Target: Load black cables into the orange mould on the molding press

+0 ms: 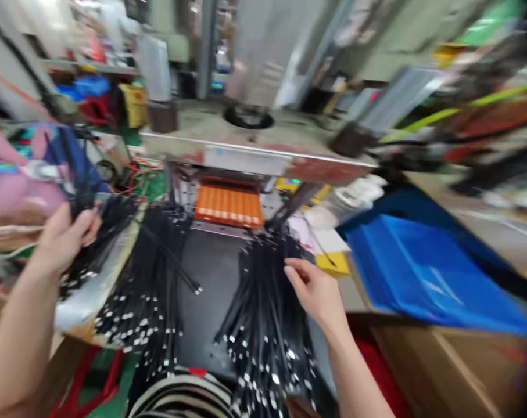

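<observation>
Head view, left hand: At the left of the frame, the left hand [67,235] appears closed on a clutch of dark strands [79,174] rising between thumb and fingers; blur hides how many.
Right hand: Right of center, the right hand [319,290] bends in with thumb and forefinger nearly meeting, beside the outer edge of a bundle; whether they pinch a cable, one cannot tell.
Black cables: Two silver-tipped spreads fan toward the lower edge, the left bundle [136,284] at lower left of center, the right bundle [267,302] at lower center-right.
Stray lengths: A loose cable [171,258] slants out of the left bundle, its pale tip over the dark bench [206,319] between the spreads.
Press: Across the upper center stands a metal plate [254,148], with an orange block [228,206] below it, at the head of the bench.
Right side: A blue plastic bag [420,273] fills the right of the frame, near a yellow box [333,264].
Good handling: A light pinch near one end, drawn along the strand's own line, should limit tangles; keeping the two spreads apart and fingers clear of the press seems wise.
</observation>
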A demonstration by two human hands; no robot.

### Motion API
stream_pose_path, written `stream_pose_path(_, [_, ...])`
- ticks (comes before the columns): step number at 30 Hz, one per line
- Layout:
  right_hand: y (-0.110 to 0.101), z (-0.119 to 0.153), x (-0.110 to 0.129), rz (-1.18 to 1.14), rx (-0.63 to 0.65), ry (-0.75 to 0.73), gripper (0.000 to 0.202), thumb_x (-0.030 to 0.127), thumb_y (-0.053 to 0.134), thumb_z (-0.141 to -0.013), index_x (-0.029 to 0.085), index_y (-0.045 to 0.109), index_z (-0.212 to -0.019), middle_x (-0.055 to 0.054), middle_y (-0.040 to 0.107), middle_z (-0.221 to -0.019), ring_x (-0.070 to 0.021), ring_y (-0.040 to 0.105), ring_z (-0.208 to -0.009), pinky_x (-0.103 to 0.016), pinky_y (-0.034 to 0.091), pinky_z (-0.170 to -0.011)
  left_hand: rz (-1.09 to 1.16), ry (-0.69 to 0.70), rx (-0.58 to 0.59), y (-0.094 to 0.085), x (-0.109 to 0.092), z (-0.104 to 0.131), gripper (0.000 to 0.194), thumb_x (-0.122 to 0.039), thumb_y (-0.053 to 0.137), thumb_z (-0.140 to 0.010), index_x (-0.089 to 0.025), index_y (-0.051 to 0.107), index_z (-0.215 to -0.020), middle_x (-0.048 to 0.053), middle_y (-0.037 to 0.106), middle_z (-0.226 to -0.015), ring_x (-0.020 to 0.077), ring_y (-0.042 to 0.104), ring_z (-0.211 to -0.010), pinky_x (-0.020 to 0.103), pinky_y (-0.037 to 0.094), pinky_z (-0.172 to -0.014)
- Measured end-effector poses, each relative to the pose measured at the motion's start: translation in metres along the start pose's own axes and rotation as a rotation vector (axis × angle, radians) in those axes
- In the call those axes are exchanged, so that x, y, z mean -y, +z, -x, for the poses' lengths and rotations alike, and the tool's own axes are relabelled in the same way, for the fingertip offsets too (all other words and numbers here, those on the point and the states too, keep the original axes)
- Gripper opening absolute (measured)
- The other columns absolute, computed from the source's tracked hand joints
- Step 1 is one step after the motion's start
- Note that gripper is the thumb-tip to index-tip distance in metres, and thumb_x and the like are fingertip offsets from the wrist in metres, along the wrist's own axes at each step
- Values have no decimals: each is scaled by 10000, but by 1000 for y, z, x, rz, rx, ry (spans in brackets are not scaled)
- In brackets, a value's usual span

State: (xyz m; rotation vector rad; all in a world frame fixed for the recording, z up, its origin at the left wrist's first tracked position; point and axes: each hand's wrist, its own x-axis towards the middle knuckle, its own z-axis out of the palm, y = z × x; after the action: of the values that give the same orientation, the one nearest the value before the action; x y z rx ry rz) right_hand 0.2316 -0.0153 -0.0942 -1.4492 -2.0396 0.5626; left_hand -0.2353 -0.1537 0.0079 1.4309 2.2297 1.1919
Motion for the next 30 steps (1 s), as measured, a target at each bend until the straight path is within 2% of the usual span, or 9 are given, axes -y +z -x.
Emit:
stream_pose_path(3, [46, -17, 70, -65, 354, -304, 238, 309, 510, -886, 199, 703, -971, -73, 713, -924, -199, 667, -821, -302, 493, -772, -701, -82, -157, -3, 20, -9, 406, -401, 369, -958, -101, 471, -1213, 77, 605, -837, 207, 594, -735, 349, 485, -708])
stream_pose_path(5, [76, -19, 115, -37, 541, -405, 216, 260, 521, -892, 195, 703, -989, -68, 701, -909, -186, 658, -831, -284, 478, -785, -978, -166, -127, 8, 30, -10, 537, -469, 351, -949, -93, 393, -1330, 170, 621, -993, 316, 626, -885, 419, 475, -752])
stream_pose_path(9, [125, -25, 168, 52, 643, -383, 176, 263, 587, -868, 177, 694, -979, -70, 698, -912, -195, 650, -870, -272, 444, -771, -1102, -284, 36, 36, 50, 3, 624, -539, 357, -925, -89, 409, -1354, 251, 576, -1088, 385, 628, -894, 443, 459, -726])
stream_pose_path(14, [141, -26, 180, 57, 743, -341, 84, 240, 635, -800, 196, 686, -749, -32, 713, -774, -190, 663, -793, -249, 403, -678, -1170, -94, -85, 45, 57, 9, 573, -498, 407, -904, -41, 508, -1234, 264, 555, -1106, 413, 528, -1050, 477, 404, -805])
stream_pose_path(17, [135, -21, 178, 6, 821, -398, 83, 194, 650, -764, 194, 655, -681, 0, 684, -684, -149, 642, -691, -221, 376, -619, -1027, -6, -50, 45, 42, 9, 470, -493, 376, -914, -102, 598, -1050, 197, 610, -1032, 350, 564, -1000, 422, 401, -804])
stream_pose_path(20, [123, -16, 175, -15, 785, -528, 102, 172, 639, -787, 194, 619, -689, 22, 649, -669, -124, 600, -640, -216, 350, -594, -580, -32, 353, 51, 22, 18, 471, -536, 347, -916, -168, 597, -761, 70, 629, -734, 212, 609, -700, 301, 418, -656])
stream_pose_path(23, [108, -16, 174, -19, 700, -757, 104, 239, 601, -874, 195, 602, -780, 8, 642, -755, -127, 582, -680, -224, 364, -636, 4, -79, 659, 63, -1, 28, 431, -570, 408, -886, -176, 579, -848, -4, 567, -610, 128, 528, -496, 225, 373, -477])
stream_pose_path(26, [93, -30, 173, -37, 589, -822, 107, 262, 551, -920, 196, 591, -845, -10, 635, -803, -139, 577, -719, -235, 387, -689, 383, 37, 450, 77, -33, 24, 330, -483, 492, -884, -178, 555, -991, -26, 549, -610, 103, 486, -465, 201, 363, -422])
stream_pose_path(30, [86, -78, 169, -188, 325, -585, 146, 257, 527, -909, 201, 578, -783, 10, 610, -726, -133, 560, -676, -222, 396, -665, 315, 584, 184, 95, -82, -14, 147, -314, 578, -872, -184, 646, -872, 48, 647, -824, 139, 610, -727, 247, 497, -642])
